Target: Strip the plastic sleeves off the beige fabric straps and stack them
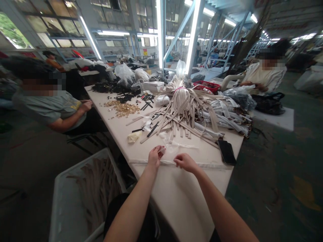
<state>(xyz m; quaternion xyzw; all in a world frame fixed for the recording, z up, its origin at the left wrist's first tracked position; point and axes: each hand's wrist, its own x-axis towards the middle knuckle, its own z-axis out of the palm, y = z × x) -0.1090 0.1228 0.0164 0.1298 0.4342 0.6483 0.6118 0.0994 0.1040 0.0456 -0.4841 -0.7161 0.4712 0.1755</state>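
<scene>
Across the table lies a long strap in whitish translucent wrapping (209, 165). My left hand (154, 157) is closed just above it, with a small pale piece of thin film (163, 151) between thumb and fingers. To its right, my right hand (186, 162) has its fingers curled together at the strap's near middle; what the fingertips grip is hidden. Loose translucent film (173, 147) lies on the table beyond both hands. Farther back spreads a large bundle of beige straps (180, 104), tied at the top with a pink band.
A black phone (226, 152) lies at the table's right edge. Gold metal pieces (123, 109) and black parts (111, 86) are heaped at back left. Wrapped straps (227, 116) pile up at right. A white crate (57, 201) of straps stands below left. Two people sit nearby.
</scene>
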